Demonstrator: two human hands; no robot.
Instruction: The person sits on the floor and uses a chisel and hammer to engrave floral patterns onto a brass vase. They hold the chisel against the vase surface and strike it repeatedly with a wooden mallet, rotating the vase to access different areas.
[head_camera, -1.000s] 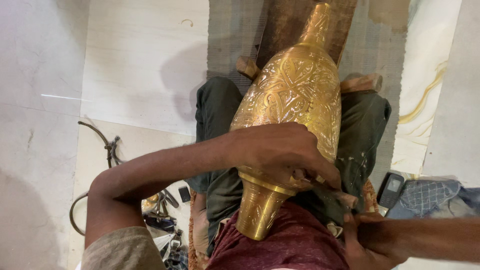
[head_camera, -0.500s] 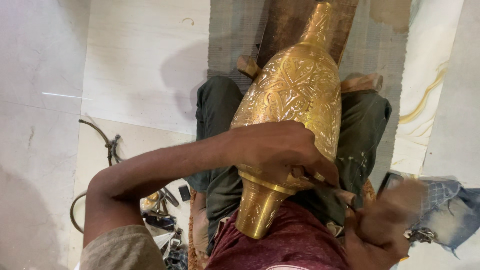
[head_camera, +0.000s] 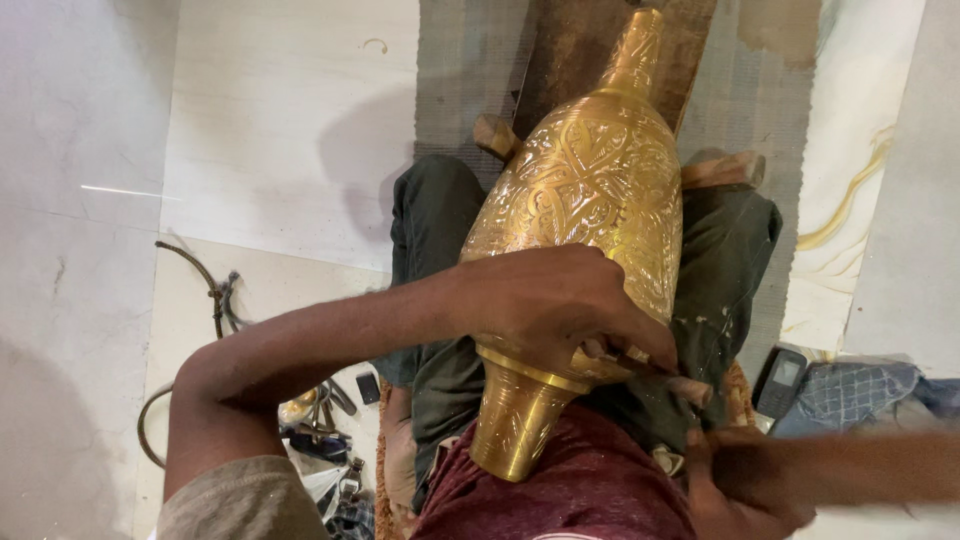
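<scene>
An engraved brass vase (head_camera: 590, 190) lies across my lap, its neck pointing away from me and its flared base (head_camera: 515, 435) against my maroon shirt. My left hand (head_camera: 560, 305) rests on the vase's lower body. Its fingers are pinched around a small punch-like tool (head_camera: 610, 352) set against the metal. My right hand (head_camera: 745, 480) is at the lower right, blurred by motion and curled. A wooden stub (head_camera: 690, 390) shows just above it, but I cannot tell whether the hand holds it.
A dark mobile phone (head_camera: 780, 380) and a blue checked cloth (head_camera: 855, 390) lie at the right. Small metal tools (head_camera: 320, 440) and a looped wire (head_camera: 205, 290) sit on the floor at the left. Wooden blocks (head_camera: 725, 170) flank the vase, and a plank (head_camera: 590, 50) lies beyond it.
My right hand rose beside the phone half a second ago and has dropped back down to the lower right. The left hand and the vase have stayed in place.
</scene>
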